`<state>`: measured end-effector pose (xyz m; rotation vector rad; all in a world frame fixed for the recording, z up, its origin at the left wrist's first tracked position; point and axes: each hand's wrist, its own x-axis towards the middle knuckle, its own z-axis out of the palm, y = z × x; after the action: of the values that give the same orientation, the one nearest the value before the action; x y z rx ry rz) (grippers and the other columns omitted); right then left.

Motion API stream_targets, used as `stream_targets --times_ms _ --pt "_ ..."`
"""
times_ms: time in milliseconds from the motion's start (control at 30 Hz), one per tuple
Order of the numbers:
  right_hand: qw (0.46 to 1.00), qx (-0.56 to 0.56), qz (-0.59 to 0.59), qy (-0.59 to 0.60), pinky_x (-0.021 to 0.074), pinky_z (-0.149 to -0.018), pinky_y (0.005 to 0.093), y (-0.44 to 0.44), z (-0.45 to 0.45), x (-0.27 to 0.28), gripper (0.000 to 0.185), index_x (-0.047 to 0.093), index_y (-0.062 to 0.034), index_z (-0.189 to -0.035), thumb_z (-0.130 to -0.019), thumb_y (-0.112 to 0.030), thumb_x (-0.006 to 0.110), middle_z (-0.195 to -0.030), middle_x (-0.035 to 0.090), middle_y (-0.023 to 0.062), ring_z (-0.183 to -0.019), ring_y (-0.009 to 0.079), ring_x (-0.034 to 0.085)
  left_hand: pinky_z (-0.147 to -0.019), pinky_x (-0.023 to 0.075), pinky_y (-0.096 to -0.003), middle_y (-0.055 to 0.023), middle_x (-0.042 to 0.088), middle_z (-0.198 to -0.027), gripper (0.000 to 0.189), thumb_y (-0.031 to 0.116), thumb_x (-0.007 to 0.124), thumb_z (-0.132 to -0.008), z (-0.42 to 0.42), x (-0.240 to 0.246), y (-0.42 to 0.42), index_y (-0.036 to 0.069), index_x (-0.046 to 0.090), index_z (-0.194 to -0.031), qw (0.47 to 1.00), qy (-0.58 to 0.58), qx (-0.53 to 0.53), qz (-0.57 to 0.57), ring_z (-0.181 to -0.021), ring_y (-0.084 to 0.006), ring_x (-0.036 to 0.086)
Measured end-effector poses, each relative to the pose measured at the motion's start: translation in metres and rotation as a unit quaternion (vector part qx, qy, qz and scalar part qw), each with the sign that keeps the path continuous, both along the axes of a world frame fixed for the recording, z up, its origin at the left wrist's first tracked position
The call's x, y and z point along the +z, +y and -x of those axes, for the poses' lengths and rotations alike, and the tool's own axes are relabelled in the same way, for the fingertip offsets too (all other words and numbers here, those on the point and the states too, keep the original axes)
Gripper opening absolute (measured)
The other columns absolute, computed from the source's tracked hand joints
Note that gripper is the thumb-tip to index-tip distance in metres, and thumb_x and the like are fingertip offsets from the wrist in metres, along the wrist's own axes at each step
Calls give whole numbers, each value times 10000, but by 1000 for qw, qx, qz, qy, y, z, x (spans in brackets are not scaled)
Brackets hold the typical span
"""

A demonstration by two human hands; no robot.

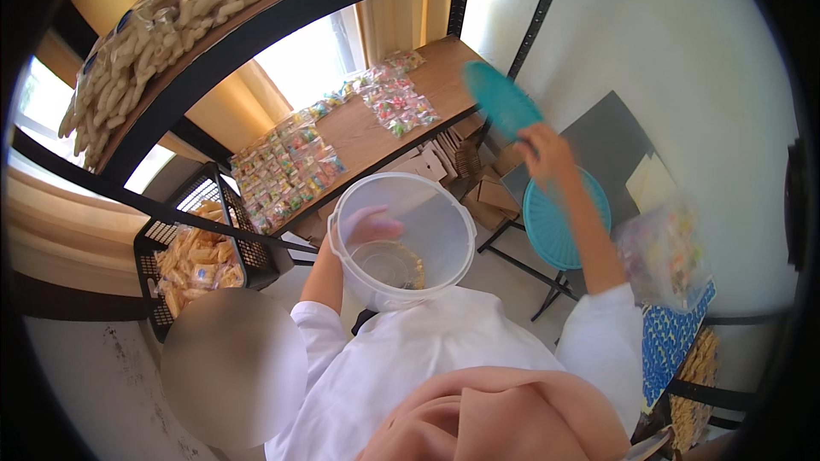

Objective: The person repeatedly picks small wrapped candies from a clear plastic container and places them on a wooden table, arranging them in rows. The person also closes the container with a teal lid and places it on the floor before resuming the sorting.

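Note:
My left hand (373, 225) shows through the wall of a translucent white plastic tub (407, 186) and supports it from its far left side, against my front. A few yellow crumbs lie along the tub's bottom. Up and to the right, my right hand (548, 152) grips a round turquoise plastic lid (503, 99) by its edge; motion blurs both. Below that forearm, another round turquoise ribbed plastic piece (544, 230) rests on a dark grey surface (596, 134), partly hidden by the arm.
A wooden shelf (359, 134) bears many small candy packets (397, 99). Cardboard boxes (490, 198) lie beneath. Bagged snacks fill a black crate (256, 256) at left. More bags (211, 6) sit on the upper shelf. A bag of colourful items (663, 256) is at right.

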<state>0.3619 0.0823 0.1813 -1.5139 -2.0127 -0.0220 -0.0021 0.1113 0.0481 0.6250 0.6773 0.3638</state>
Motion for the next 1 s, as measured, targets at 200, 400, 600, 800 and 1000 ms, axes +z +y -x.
stream_targets --times_ms 200,400,600,800,1000 --pt "963 260 63 20 471 -747 355 -90 118 17 230 586 -44 -930 -721 -83 674 -916 575 99 -847 264 560 -904 421 -342 -169 605 -1084 414 327 455 -901 8 -7 10 -17 568 -1102 999 16 -26 18 -1018 -255 565" --pt "943 312 101 61 462 -773 350 -112 151 12 238 581 -21 -924 -723 -118 665 -940 570 113 -878 260 556 -894 424 -340 -164 605 -1076 416 335 449 -903 23 -12 10 -11 570 -1098 1000 15 0 19 -1009 -250 565" --pt "925 346 154 16 460 -777 342 -117 156 22 255 571 -7 -927 -710 -98 669 -934 567 116 -881 261 555 -885 427 -338 -159 606 -1068 418 344 443 -905 36 -13 2 -5 572 -1095 999 10 24 19 -1001 -245 565" --pt "922 353 151 47 461 -746 330 -120 165 28 250 581 -23 -919 -701 -80 688 -919 570 106 -841 257 558 -875 430 -336 -153 606 -1060 420 352 437 -907 44 -18 -8 0 574 -1091 999 -1 45 21 -992 -240 566" --pt "900 386 200 39 426 -785 362 -125 172 27 245 579 -41 -895 -690 -116 688 -914 572 86 -878 259 542 -865 434 -334 -148 607 -1052 422 361 431 -909 46 -20 -15 6 575 -1088 998 -6 54 22 -983 -235 566"
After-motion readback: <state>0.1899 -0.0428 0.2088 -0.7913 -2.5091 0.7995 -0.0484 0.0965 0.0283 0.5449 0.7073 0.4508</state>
